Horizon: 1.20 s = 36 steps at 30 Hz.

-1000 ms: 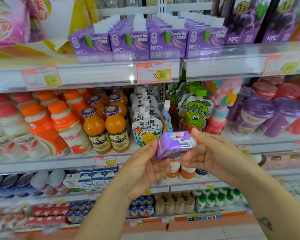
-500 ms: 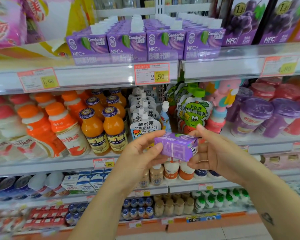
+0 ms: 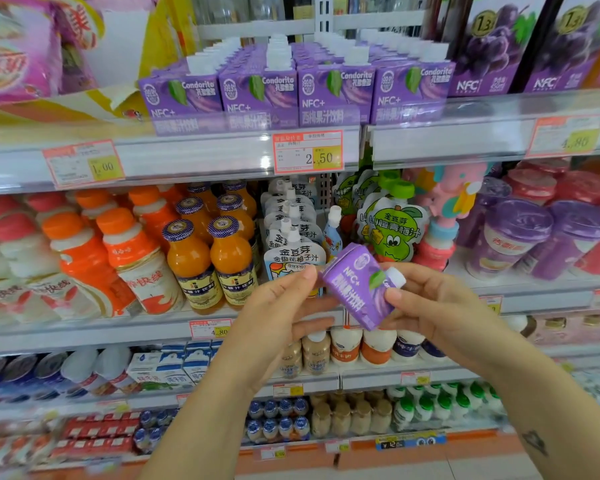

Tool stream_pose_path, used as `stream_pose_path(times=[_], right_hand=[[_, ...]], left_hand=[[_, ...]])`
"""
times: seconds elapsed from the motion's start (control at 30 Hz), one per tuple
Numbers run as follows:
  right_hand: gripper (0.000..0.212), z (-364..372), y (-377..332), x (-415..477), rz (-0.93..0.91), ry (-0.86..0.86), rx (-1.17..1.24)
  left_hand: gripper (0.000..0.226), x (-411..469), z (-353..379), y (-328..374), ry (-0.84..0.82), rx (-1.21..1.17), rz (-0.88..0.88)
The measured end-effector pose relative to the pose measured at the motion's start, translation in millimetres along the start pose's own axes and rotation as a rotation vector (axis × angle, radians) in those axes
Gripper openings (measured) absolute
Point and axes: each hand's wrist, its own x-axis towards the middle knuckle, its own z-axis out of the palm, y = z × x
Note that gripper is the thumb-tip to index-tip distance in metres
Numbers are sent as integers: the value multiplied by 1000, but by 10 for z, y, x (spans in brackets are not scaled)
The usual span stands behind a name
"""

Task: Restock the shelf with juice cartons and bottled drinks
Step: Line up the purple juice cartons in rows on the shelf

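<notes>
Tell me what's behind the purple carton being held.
Behind the purple carton: white juice pouches, green pouches and the shelf edge. The carton hides the front pouches' lower parts.

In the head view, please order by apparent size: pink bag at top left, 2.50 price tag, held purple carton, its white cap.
Largest: pink bag, though cropped.
Next: held purple carton and 2.50 price tag, alike; carton is nearer.
Smallest: white cap.

A shop: tiered shelves [image 3: 187, 161] packed with bottled drinks [image 3: 187, 258] and juice cartons [image 3: 257, 95], price tags [image 3: 307, 152] along the edges.
</notes>
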Motion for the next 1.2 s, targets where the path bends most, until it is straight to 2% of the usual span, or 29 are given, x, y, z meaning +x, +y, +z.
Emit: stream_pose_path(times=[0.1, 0.2, 0.27, 0.33, 0.4, 0.5, 0.57, 0.63, 0.7, 0.8, 0.9, 0.97, 1.13, 1.2], right_hand=[[32, 58, -117, -35, -158, 100, -421], [39, 127, -159, -70, -309, 111, -667], [44, 134, -161, -84, -382, 89, -725], [39, 126, -156, -79, -422, 46, -714], [30, 142, -176, -75, -392, 30, -579], [40, 142, -194, -34, -268, 101, -266], [48, 133, -202, 9, -151, 127, -230], [54, 140, -200, 38, -37, 75, -196], [48, 161, -218, 49, -42, 52, -208], [36, 199, -265, 33, -149, 70, -337], [30, 214, -280, -3, -215, 69, -446], [31, 222, -278, -29, -241, 46, -491], [35, 207, -295, -42, -281, -7, -527], [35, 186, -303, -28, -270, -12, -480]], left_hand=[[56, 7, -1, 0, -38, 13, -157], [56, 20, 11, 7, -43, -80, -223], [52, 37, 24, 3, -16, -166, -223], [49, 55, 35, -8, 22, -237, -215], [46, 63, 39, -24, 52, -291, -197], [44, 63, 35, -38, 45, -340, -137], [40, 54, 31, -35, 5, -356, -98], [39, 62, 18, -46, -26, -359, -61], [42, 68, 3, -61, -38, -359, -37], [47, 80, -37, -132, -23, -303, -27], [50, 81, -73, -192, -39, -328, -83], [62, 68, -72, -198, -59, -375, -156], [41, 100, -11, -177, 52, -471, -275], [40, 123, 23, -126, 90, -557, -297]])
